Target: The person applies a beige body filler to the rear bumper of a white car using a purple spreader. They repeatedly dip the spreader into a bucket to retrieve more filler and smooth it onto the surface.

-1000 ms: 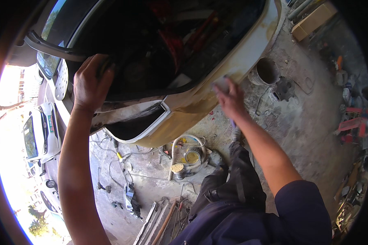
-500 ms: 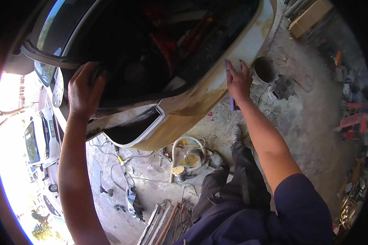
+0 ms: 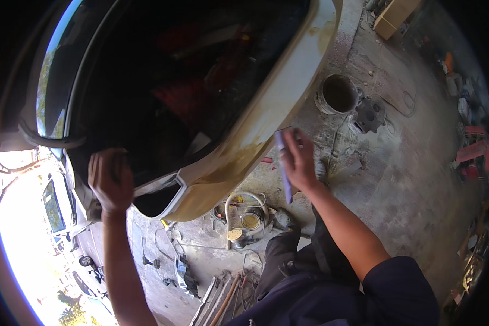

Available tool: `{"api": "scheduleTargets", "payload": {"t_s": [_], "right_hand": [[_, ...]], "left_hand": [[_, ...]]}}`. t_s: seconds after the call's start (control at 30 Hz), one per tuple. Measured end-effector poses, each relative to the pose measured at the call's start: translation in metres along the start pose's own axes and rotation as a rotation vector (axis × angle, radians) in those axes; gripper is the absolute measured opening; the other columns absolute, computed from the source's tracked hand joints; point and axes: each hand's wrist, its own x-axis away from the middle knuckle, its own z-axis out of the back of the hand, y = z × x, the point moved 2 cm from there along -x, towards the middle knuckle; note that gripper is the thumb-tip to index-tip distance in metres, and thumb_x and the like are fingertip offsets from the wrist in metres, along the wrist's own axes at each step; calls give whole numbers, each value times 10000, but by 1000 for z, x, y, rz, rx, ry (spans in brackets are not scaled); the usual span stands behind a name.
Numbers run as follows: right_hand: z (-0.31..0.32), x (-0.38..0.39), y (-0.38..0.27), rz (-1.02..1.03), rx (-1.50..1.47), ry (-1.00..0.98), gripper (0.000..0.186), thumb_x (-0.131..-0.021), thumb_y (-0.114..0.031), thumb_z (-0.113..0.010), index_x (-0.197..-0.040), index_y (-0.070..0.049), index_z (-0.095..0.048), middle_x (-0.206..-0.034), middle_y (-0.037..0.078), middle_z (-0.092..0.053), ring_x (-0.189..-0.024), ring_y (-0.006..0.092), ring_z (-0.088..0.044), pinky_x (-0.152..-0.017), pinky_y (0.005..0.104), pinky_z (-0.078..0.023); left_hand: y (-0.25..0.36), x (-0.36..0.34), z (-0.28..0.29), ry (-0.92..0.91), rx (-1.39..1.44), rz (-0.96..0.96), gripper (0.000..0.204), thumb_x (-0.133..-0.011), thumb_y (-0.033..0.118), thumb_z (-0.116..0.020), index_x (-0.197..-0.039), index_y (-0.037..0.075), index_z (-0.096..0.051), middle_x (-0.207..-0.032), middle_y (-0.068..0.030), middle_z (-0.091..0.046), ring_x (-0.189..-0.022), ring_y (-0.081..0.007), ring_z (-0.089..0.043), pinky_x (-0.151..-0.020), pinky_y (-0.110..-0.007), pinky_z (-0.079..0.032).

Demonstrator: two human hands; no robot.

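My right hand (image 3: 300, 160) grips a long flat purple sanding block (image 3: 285, 168), its fingers bent over the top. The block is just outside the car's rear body panel (image 3: 261, 117), which is white with tan sanded patches; a small gap seems to lie between them. My left hand (image 3: 112, 179) is at the lower left edge of the car's dark opening, near the empty lamp recess (image 3: 156, 201). Its fingers are curled, and shadow hides what is in or under them. Inside the dark opening, red parts (image 3: 176, 103) show dimly.
A dirty bucket (image 3: 338, 93) and a dark metal part (image 3: 368, 115) lie on the dusty floor to the right. Below the car are a hose, an open can (image 3: 251, 220) and cables. Long strips (image 3: 223, 299) lie by my legs. A cardboard box (image 3: 395, 19) is far right.
My right hand has come off the panel and moved down and left, bringing the purple block into view. My left hand sits lower in the picture. The view has shifted.
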Motion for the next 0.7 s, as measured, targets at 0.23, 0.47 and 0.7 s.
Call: {"api": "scheduleTargets", "payload": {"t_s": [0.23, 0.47, 0.7], "right_hand": [[101, 25, 273, -1282, -519, 255, 885, -1124, -359, -782, -1831, -23, -369, -1238, 114, -773, -990, 207, -726, -833, 415, -597], [77, 26, 430, -1427, -629, 66, 593, -1133, -409, -700, -1654, -127, -671, -1161, 53, -739, -945, 189, -679, -833, 409, -563], [30, -36, 551, -834, 153, -230, 680, -1049, -428, -723, -1674, -175, -639, -1460, 290, -770, -1370, 469, -730, -1132, 513, -588]], "left_hand": [[113, -13, -226, -117, 365, 10, 246, -889, 149, -748, -1121, 67, -752, -1080, -163, -772, -994, -424, -733, -907, -519, -582], [136, 1, -322, -87, 193, -49, 339, -1010, 310, -741, -1282, 108, -760, -1261, -148, -766, -1168, -409, -709, -1043, -584, -539], [143, 43, -351, -126, -85, -240, 549, -1115, 547, -619, -1373, 72, -713, -1518, -198, -645, -1472, -457, -474, -1224, -653, -397]]}}
